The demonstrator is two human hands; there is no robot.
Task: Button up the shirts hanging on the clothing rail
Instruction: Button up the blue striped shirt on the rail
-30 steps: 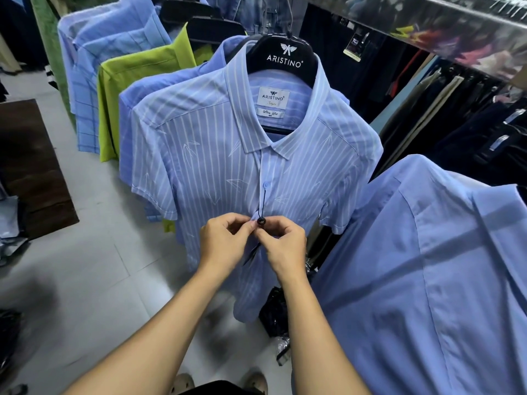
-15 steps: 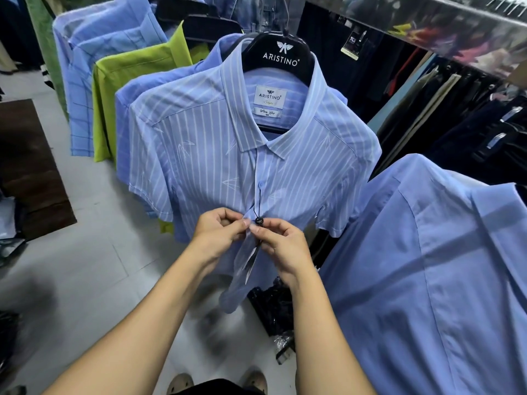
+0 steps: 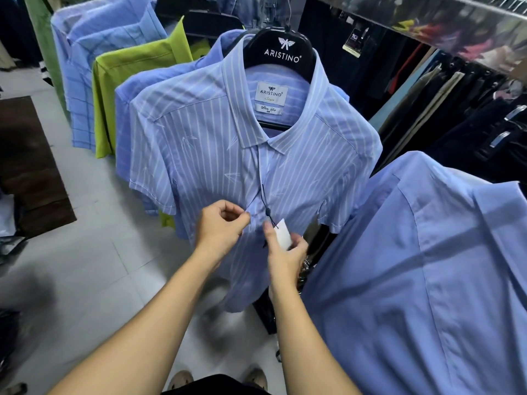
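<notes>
Pinching placket [image 3: 253, 178] of striped shirt [image 3: 205, 155] with left hand [image 3: 221, 226]; gripping hang tag [image 3: 283, 236] at 3 o'clock with right hand [image 3: 286, 253]. Probably light, limp; best taken by placket edges.

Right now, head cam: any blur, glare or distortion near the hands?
Head view: left hand and right hand sharp against the striped shirt; white tag reads blank, bright; floor lower left smeared; rail top right carries coloured reflections; wide-angle bends the edges; shadow band crosses the plain blue shirt.
</notes>
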